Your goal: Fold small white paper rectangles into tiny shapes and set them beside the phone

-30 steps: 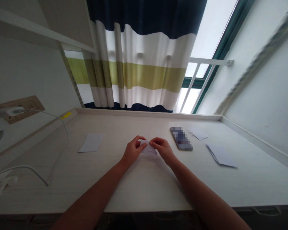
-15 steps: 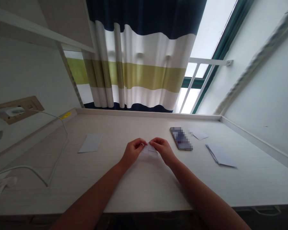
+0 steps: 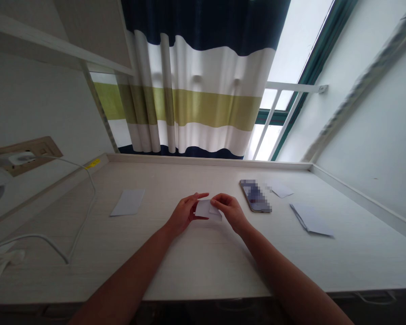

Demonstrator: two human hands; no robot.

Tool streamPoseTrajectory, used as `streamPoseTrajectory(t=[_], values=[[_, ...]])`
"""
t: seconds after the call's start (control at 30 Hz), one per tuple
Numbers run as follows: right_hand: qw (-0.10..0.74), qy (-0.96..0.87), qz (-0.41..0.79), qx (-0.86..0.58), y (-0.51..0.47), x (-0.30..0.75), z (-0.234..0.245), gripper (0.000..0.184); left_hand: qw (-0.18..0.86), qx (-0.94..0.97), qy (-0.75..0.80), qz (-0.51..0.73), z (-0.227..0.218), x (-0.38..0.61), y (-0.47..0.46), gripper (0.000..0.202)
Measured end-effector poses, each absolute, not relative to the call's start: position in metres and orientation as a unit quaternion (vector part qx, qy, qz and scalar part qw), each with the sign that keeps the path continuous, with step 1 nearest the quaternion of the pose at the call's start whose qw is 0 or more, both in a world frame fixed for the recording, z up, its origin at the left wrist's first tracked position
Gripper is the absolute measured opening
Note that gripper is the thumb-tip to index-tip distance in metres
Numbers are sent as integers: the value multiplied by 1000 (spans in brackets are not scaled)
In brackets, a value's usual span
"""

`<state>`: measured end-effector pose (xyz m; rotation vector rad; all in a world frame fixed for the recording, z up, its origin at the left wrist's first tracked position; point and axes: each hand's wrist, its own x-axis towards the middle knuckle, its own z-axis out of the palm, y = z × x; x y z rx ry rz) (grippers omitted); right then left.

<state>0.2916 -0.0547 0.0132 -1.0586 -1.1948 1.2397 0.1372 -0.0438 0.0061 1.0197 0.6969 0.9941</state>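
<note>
Your left hand [image 3: 184, 215] is half open, with the fingers stretched out, and it holds the left edge of a small folded paper [image 3: 206, 209]. Your right hand [image 3: 232, 213] is more closed, and its fingers pinch the right side of this paper, so the paper stays between your two hands. I cannot tell if it touches the desk [image 3: 203, 262] under it. Ahead of your right hand lies a phone [image 3: 255, 196]. Farther right are a small sheet [image 3: 281, 190] and some folded papers [image 3: 311, 220]. Left of your left hand lies one more sheet [image 3: 127, 202].
</note>
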Motion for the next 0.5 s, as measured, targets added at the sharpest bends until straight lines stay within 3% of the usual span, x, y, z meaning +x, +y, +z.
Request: streamPoseTrajectory(t=[0.23,0.5], values=[[533,-510,511,-441,-53,293,9,17,703,467,331,422,1,138,-41,21],[529,-504,511,-453,-53,291,9,17,677,482,366,418,0,141,-40,24]])
